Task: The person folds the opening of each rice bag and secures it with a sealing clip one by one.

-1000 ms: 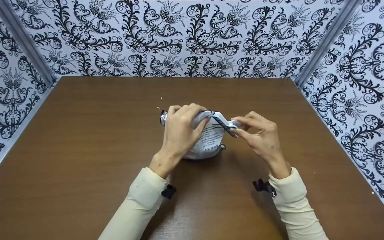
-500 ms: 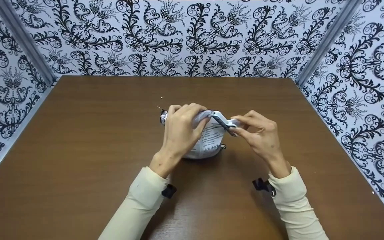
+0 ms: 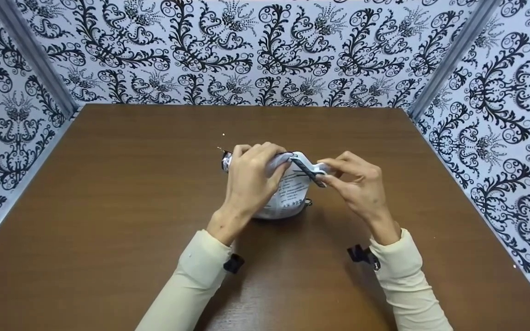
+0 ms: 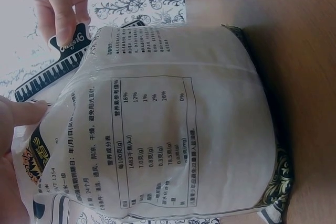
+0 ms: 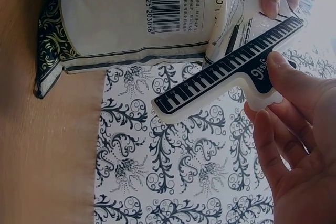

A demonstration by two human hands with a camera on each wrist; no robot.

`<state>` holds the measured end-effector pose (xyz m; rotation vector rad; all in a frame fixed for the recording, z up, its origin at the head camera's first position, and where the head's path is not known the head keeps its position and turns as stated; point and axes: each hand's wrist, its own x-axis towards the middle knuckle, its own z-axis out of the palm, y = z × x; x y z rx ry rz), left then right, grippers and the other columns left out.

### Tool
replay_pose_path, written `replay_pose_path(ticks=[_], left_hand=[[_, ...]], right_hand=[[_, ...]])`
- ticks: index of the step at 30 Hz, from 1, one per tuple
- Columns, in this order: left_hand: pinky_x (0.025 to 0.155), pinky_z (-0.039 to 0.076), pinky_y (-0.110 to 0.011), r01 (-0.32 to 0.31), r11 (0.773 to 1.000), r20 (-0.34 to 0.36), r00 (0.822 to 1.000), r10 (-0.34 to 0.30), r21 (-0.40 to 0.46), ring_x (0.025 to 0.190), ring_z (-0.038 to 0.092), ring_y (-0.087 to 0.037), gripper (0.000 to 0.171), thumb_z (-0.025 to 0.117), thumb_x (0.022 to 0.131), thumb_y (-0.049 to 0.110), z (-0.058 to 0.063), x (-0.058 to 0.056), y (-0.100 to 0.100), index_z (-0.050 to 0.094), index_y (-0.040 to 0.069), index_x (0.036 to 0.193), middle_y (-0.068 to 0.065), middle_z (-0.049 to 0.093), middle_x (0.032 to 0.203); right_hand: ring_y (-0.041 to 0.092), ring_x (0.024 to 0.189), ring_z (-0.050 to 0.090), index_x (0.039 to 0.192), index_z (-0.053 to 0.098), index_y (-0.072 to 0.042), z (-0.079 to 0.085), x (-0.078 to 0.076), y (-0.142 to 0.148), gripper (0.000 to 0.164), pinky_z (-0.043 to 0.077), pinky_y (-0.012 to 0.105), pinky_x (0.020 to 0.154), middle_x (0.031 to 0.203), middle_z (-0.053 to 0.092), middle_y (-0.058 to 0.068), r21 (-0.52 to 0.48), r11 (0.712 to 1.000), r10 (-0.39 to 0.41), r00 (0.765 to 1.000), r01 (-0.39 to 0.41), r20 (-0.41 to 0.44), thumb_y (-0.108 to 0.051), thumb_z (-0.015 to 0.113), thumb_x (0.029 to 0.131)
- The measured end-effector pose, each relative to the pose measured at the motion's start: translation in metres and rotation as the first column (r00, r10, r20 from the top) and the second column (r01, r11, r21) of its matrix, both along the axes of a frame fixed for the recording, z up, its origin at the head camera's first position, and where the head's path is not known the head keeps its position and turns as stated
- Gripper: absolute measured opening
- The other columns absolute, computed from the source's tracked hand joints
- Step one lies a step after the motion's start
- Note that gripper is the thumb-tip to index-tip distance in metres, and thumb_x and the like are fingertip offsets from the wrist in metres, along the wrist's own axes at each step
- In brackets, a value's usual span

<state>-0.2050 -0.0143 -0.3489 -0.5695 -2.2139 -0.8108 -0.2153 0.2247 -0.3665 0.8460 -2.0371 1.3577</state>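
A white printed rice bag [image 3: 290,195] stands on the table, its top folded over. My left hand [image 3: 249,179] grips that folded top, thumb on the near side and fingers over the far side. Between thumb and fingers, my right hand [image 3: 361,184] pinches the handles of a bag clip [image 5: 231,66] patterned with black and white piano keys. The clip's long edge lies slanted along the right part of the fold. In the left wrist view, the clip [image 4: 52,74] sits beside the bag's top edge; whether its jaws hold the plastic, I cannot tell.
The brown wooden table [image 3: 108,207] spreads around the bag. Patterned panels [image 3: 292,50] enclose it at the back and both sides. Black camera mounts [image 3: 233,263] sit at both wrists. A small white speck [image 3: 223,134] lies behind the bag.
Almost nothing differs. The right hand and the clip have risen very slightly; the left hand and the bag keep their place.
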Motion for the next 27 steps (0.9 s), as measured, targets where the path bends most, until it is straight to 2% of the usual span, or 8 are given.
replay_pose_path(ticks=[14, 27], left_hand=[[0.093, 0.045, -0.037, -0.002, 1.0, -0.008, 1.0, 0.002, 0.007, 0.092, 0.073, -0.015, 0.013, 0.078, 0.093, 0.024, -0.0002, 0.0003, -0.0002, 0.076, 0.016, 0.104, 0.005, 0.078, 0.099], [0.093, 0.045, -0.036, 0.0, 1.0, -0.007, 1.0, 0.0, 0.01, 0.093, 0.073, -0.015, 0.014, 0.079, 0.092, 0.024, -0.0012, -0.0004, 0.0, 0.076, 0.016, 0.104, 0.005, 0.078, 0.099]], right_hand=[[0.003, 0.071, 0.064, 0.102, 0.082, -0.002, 0.0015, 0.0011, -0.0011, 0.029, 0.053, 0.014, 0.063, 0.081, 0.071, 0.012, 0.016, 1.0, -0.02, 1.0, 0.02, -0.001, 0.007, 0.088, 0.075], [0.002, 0.074, 0.066, 0.102, 0.081, 0.002, 0.0015, 0.0005, -0.0011, 0.03, 0.056, 0.016, 0.066, 0.083, 0.072, 0.014, 0.002, 1.0, 0.0, 1.0, 0.0, -0.006, 0.01, 0.086, 0.074]])
